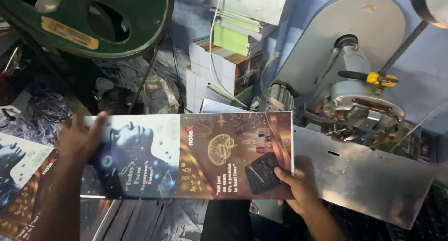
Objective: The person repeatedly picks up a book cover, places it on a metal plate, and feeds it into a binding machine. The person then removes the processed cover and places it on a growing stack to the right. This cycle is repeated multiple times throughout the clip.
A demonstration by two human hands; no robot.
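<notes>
I hold a wide glossy printed cover sheet (186,154) flat in front of me, blue on its left half and brown on its right half. My left hand (79,138) presses on its left end with fingers spread over the top. My right hand (298,192) grips the sheet's lower right corner, thumb on the printed face. The sheet's right edge lies next to a slanted metal plate (364,175) of a grey machine (359,101).
Stacks of printed booklets (224,63) stand behind the sheet. A large green wheel (93,21) is at the top left. More printed sheets (23,185) lie at the lower left, and paper trimmings (37,115) pile at the left.
</notes>
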